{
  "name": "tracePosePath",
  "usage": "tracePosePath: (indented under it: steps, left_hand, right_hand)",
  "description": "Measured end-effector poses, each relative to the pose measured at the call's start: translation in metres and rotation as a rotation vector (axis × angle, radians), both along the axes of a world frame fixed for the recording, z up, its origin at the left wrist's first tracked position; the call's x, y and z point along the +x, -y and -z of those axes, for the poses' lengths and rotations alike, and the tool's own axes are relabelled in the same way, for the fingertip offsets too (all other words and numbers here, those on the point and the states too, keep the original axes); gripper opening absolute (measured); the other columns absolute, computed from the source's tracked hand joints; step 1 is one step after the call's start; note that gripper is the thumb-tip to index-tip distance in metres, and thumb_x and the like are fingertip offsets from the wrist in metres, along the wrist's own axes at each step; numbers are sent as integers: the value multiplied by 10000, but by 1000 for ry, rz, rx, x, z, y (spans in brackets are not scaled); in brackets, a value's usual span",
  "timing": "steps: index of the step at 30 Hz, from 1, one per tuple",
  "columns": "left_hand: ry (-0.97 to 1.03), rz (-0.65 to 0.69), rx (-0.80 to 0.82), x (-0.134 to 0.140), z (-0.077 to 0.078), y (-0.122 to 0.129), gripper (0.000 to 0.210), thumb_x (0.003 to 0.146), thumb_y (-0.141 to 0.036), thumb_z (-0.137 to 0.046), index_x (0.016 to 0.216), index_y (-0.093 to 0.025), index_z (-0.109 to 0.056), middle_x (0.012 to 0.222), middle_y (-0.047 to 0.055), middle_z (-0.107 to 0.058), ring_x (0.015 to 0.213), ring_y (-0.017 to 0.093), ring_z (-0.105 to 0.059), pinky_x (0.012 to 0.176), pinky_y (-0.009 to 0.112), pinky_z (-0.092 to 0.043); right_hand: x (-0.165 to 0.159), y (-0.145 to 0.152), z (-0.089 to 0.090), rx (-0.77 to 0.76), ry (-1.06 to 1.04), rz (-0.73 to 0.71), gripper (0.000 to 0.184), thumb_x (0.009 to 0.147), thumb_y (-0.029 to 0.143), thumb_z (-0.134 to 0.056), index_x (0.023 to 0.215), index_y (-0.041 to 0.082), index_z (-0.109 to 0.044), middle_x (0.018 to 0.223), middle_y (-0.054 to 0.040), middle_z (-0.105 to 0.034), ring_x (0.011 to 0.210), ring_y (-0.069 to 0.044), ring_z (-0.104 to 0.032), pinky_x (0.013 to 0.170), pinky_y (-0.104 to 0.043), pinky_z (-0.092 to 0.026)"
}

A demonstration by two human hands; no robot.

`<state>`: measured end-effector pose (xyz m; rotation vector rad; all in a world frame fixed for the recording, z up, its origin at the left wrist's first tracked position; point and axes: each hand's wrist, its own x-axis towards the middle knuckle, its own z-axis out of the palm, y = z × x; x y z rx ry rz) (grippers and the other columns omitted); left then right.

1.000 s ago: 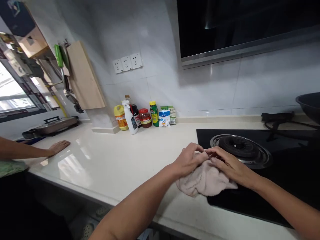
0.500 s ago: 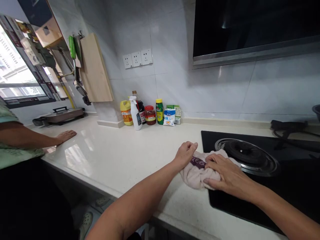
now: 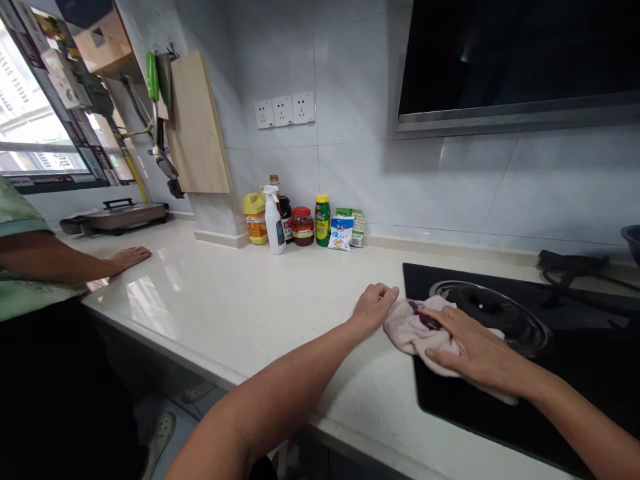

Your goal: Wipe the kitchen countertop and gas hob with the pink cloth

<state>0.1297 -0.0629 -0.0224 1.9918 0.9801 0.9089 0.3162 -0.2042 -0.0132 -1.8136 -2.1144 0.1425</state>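
A crumpled pale pink towel [image 3: 413, 333] with a dark purple strip lies bunched across the left edge of the black cooktop [image 3: 450, 400]. My right hand [image 3: 463, 347] presses down on it from the right, thumb and fingers gripping the folds. Just left of the towel, at the counter beside the cooktop, is my left hand [image 3: 374, 308], its fingers curled closed. Whether cloth or anything else is inside that hand is hidden. The round burner [image 3: 520, 327] lies behind the towel and my right hand.
Along the wall stand a white spray bottle [image 3: 275, 223], a yellow jug [image 3: 256, 220], a red-lidded jar [image 3: 303, 227], a green bottle [image 3: 323, 220] and a salt-like packet [image 3: 341, 233]. Another person's hand [image 3: 131, 257] rests on the left counter [image 3: 225, 300]. A range hood [image 3: 500, 60] overhangs.
My right hand has moved right with the towel, further onto the cooktop. My left hand has shifted only slightly and is now at the towel's left edge. The view has tilted a little.
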Motion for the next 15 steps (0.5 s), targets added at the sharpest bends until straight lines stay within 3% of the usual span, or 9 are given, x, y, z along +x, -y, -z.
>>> tracePosePath:
  steps: [5, 7, 9, 12, 15]
  left_hand:
    - [-38, 28, 4, 1, 0, 5, 389, 944, -512, -453, 852, -203, -672, 950, 38, -690, 941, 191, -614, 859, 291, -473]
    - [-56, 43, 1, 1, 0, 6, 390, 943, -510, -448, 862, -207, -678, 941, 31, -697, 935, 187, -618, 851, 285, -477]
    - [-68, 53, 0, 2, 0, 6, 391, 946, -505, -439, 861, -209, -679, 942, 27, -703, 938, 183, -620, 860, 281, -477]
    - [-74, 54, 3, 2, 0, 6, 398, 948, -503, -428, 867, -206, -682, 955, 36, -703, 950, 189, -621, 875, 288, -477]
    - [-69, 70, 15, 1, 1, 7, 375, 938, -484, -445, 925, -212, -702, 1017, 42, -698, 1003, 198, -619, 921, 295, -465]
  right_hand:
    - [-38, 19, -15, -166, -49, -228, 432, 845, 510, -637, 1238, 333, -611, 1156, -58, -563, 1123, -269, -537, 953, -412, -462]
    - [-43, 16, -14, -163, -68, -243, 363, 843, 494, -631, 1159, 315, -630, 1125, -51, -558, 1081, -254, -542, 915, -395, -470]
    - [-40, 7, -9, -95, -69, -164, 334, 855, 493, -600, 1117, 289, -635, 1165, -64, -557, 1085, -257, -545, 925, -406, -464]
    - [-22, -12, 4, 48, -14, 10, 350, 878, 508, -541, 1078, 236, -632, 1400, -113, -495, 1245, -309, -493, 1010, -474, -413]
    - [-3, -23, 9, 78, 25, 153, 376, 910, 525, -472, 1066, 212, -610, 1517, -129, -441, 1344, -343, -428, 1021, -525, -378]
